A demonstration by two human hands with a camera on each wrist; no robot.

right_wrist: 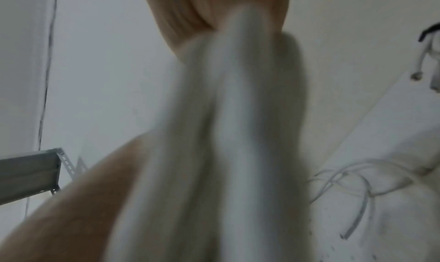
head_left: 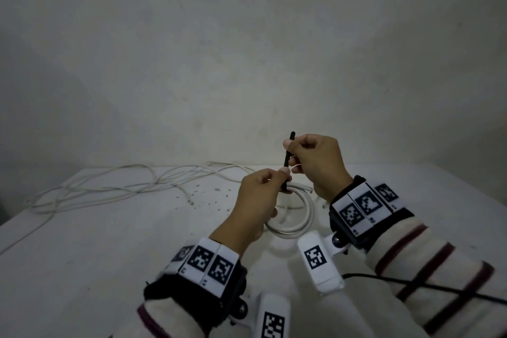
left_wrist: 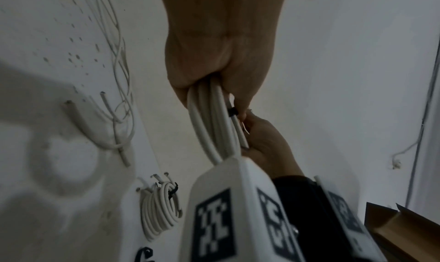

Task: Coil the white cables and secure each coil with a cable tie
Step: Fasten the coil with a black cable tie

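A white cable coil [head_left: 297, 221] hangs just above the table [head_left: 109, 255], held up by both hands. My left hand [head_left: 282, 174] grips the coil's top, where a black cable tie [head_left: 288, 152] wraps the strands. My right hand [head_left: 290, 145] pinches the tie's strap, which stands upright above the coil. In the left wrist view the left hand [left_wrist: 221, 63] clasps the coil strands [left_wrist: 209, 123], with the tie's black head [left_wrist: 232, 111] beside the right hand [left_wrist: 269, 140]. The right wrist view shows only blurred coil strands [right_wrist: 228, 134] under my right hand [right_wrist: 214, 8].
A tangle of loose white cables [head_left: 115, 186] lies at the table's far left. A finished coil [left_wrist: 161, 211] bound with a black tie [left_wrist: 172, 190] rests on the table. A cardboard box [left_wrist: 404, 230] and a metal shelf [right_wrist: 31, 172] stand beside it. Dark specks [head_left: 208, 197] dot the tabletop.
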